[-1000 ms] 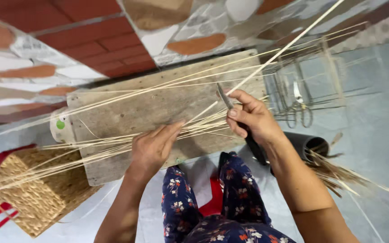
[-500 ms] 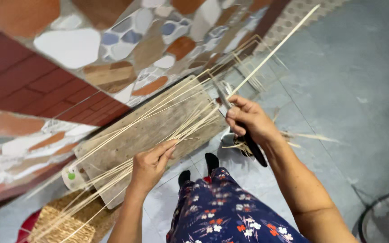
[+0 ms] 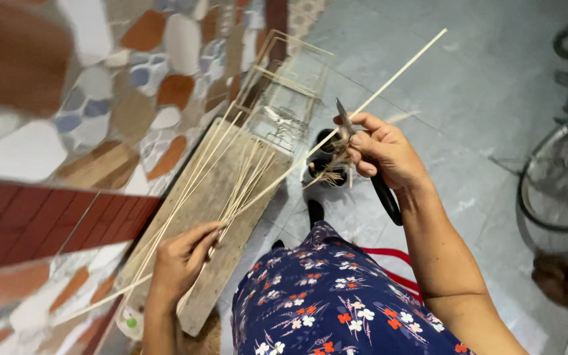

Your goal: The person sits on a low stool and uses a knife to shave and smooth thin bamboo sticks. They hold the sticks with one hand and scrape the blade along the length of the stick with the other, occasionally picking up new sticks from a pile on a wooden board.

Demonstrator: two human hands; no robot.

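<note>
- The long pale bamboo strip [image 3: 277, 181] runs on a slant from my left hand low on the board, up past my right hand, and its free end sticks out over the grey floor [image 3: 468, 98] at upper right.
- My right hand [image 3: 382, 154] is closed around both the strip and a knife [image 3: 346, 121]: thumb and forefinger pinch the strip against the short blade, which points up and away from me, while the other fingers wrap the black handle [image 3: 386, 197] that hangs down past my wrist.
- My left hand [image 3: 182, 260] is pressed together on the lower stretch of the strip, fingers curled over it and over a few of the loose strips [image 3: 231, 177] lying beside it on the wooden board [image 3: 212, 217].
- As I judge it, the scraping of this strip is partway: the blade sits well up its length, with a fair piece beyond it not yet reached. A tuft of thin shavings [image 3: 330, 174] hangs just below the blade, in front of a dark cup [image 3: 317, 164] on the floor.
- Many strips fan across the board; which are finished I cannot tell.
- My right forearm comes in from lower right, wrist raised; my left arm comes straight up from below, beside my flowered lap [image 3: 336, 302].
- A wire rack [image 3: 290, 92] stands past the board's far end, against the tiled wall [image 3: 100, 98].
</note>
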